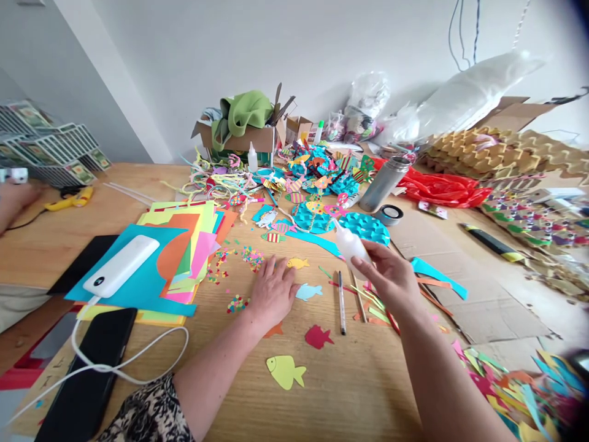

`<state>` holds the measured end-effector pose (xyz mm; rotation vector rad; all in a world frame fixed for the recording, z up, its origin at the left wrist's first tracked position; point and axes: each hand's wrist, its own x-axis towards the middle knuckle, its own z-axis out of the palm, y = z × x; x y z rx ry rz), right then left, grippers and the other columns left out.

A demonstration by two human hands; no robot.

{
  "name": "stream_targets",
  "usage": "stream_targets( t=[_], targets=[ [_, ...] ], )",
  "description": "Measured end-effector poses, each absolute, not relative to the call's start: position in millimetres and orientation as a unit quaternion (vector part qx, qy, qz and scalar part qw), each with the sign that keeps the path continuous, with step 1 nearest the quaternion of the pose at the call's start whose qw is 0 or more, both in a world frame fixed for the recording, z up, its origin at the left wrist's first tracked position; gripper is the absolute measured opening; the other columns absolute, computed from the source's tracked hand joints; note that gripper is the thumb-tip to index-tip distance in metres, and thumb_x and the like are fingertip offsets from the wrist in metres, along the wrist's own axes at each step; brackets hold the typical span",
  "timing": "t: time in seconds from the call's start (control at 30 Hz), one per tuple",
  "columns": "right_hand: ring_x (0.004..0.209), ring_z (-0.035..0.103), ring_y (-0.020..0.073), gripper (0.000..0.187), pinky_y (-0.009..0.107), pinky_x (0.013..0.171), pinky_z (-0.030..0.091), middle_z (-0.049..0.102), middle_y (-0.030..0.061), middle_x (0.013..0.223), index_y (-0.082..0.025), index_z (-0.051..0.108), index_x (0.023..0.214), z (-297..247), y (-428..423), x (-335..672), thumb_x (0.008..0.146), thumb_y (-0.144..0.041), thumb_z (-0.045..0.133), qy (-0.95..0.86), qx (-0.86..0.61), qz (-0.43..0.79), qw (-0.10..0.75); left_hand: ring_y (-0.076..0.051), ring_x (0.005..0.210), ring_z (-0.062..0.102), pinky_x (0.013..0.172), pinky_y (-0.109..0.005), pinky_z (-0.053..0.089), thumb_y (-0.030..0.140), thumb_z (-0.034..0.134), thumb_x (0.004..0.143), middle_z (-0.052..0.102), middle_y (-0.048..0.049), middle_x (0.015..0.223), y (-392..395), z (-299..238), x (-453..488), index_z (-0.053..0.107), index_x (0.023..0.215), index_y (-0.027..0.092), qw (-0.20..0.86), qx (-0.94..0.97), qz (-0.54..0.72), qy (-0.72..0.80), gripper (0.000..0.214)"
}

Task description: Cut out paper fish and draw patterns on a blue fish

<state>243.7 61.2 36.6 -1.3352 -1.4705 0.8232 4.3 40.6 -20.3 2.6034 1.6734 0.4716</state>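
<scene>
My right hand (389, 276) is closed around a white glue bottle (350, 245), its nozzle pointing up and to the left. My left hand (272, 290) lies flat on the wooden table (350, 380), fingers spread, beside a light blue paper fish (308, 291). A small yellow fish (297, 263) lies just beyond the fingertips. Nearer to me lie a red fish (318, 336), a larger yellow fish (285, 371) and an orange scrap partly under my wrist. A pen (341, 294) lies between my hands.
A stack of coloured paper (184, 245) with a white power bank (120, 265) sits left, a black phone (89, 374) nearer. Blue paper craft pieces (322, 209), a metal flask (384, 183), a cardboard box (239, 138) and egg trays (497, 153) stand behind. Another person's hand (13, 199) is far left.
</scene>
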Motion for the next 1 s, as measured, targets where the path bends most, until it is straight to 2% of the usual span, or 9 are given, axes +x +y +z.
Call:
stream_targets(
  t=[0.17,0.27,0.37,0.5,0.6,0.73,0.87,0.93,1.0],
  targets=[
    [0.086,0.067,0.0264,0.039,0.038,0.070,0.053,0.072,0.0076,0.100,-0.023,0.070,0.103,62,65,242,0.071,-0.044,0.076,-0.500,-0.494,0.387,0.596,-0.034,0.134,0.038,0.111,-0.054,0.033,0.033,0.050,0.095,0.054,-0.0115,0.134,41,-20,4,0.060,0.123,0.017,0.010,0.833,0.147,0.533,0.035],
    [0.075,0.064,0.0209,0.031,0.034,0.063,0.052,0.069,0.0047,0.089,-0.021,0.071,0.092,79,69,241,0.068,-0.041,0.074,-0.433,-0.413,0.420,0.682,-0.033,0.132,0.039,0.111,-0.053,0.033,0.034,0.051,0.094,0.056,-0.0094,0.132,42,-21,4,0.060,0.123,0.019,0.014,0.831,0.148,0.536,0.034],
    [0.064,0.057,0.0157,0.024,0.031,0.055,0.050,0.065,0.0013,0.081,-0.025,0.070,0.084,92,70,241,0.065,-0.039,0.073,-0.371,-0.339,0.467,0.727,-0.033,0.132,0.038,0.111,-0.053,0.033,0.034,0.052,0.094,0.057,-0.0093,0.132,43,-21,3,0.060,0.124,0.019,0.019,0.830,0.149,0.537,0.034],
    [0.055,0.050,0.0129,0.027,0.034,0.056,0.052,0.065,-0.0008,0.079,-0.028,0.069,0.083,93,65,242,0.061,-0.040,0.078,-0.313,-0.343,0.504,0.728,-0.033,0.132,0.039,0.111,-0.054,0.034,0.034,0.052,0.094,0.056,-0.0094,0.133,42,-21,2,0.060,0.125,0.020,0.017,0.832,0.154,0.533,0.034],
    [0.055,0.053,0.0120,0.037,0.034,0.060,0.053,0.066,-0.0011,0.079,-0.024,0.069,0.087,76,61,241,0.057,-0.041,0.082,-0.277,-0.364,0.532,0.713,-0.033,0.133,0.039,0.110,-0.054,0.035,0.033,0.050,0.095,0.057,-0.0107,0.133,42,-21,0,0.058,0.127,0.019,0.018,0.838,0.159,0.522,0.036],
    [0.057,0.055,0.0111,0.040,0.033,0.063,0.055,0.068,-0.0013,0.082,-0.025,0.068,0.089,43,58,241,0.057,-0.041,0.085,-0.246,-0.354,0.573,0.696,-0.032,0.132,0.041,0.110,-0.053,0.036,0.030,0.052,0.094,0.058,-0.0131,0.131,43,-20,0,0.057,0.127,0.015,0.029,0.837,0.191,0.511,0.036],
    [0.058,0.056,0.0112,0.043,0.031,0.061,0.056,0.069,-0.0015,0.085,-0.026,0.069,0.088,20,57,244,0.053,-0.041,0.089,-0.215,-0.344,0.594,0.695,-0.028,0.121,0.051,0.108,-0.047,0.040,0.024,0.051,0.093,0.062,-0.0130,0.124,48,-5,-1,0.062,0.118,0.016,0.070,0.803,0.320,0.499,0.028],
    [0.058,0.056,0.0114,0.045,0.031,0.061,0.057,0.069,-0.0017,0.084,-0.026,0.069,0.087,14,58,247,0.051,-0.041,0.091,-0.199,-0.343,0.596,0.698,-0.025,0.107,0.059,0.098,-0.043,0.047,0.026,0.051,0.093,0.067,-0.0118,0.111,47,17,-6,0.065,0.109,0.016,0.130,0.757,0.422,0.482,0.023],
    [0.057,0.055,0.0109,0.047,0.030,0.060,0.057,0.069,-0.0018,0.083,-0.025,0.069,0.085,12,60,249,0.048,-0.041,0.092,-0.183,-0.338,0.595,0.706,-0.020,0.090,0.064,0.082,-0.035,0.052,0.030,0.049,0.096,0.070,-0.0072,0.094,39,48,-14,0.067,0.098,0.019,0.222,0.681,0.511,0.475,0.021]
  ],
)
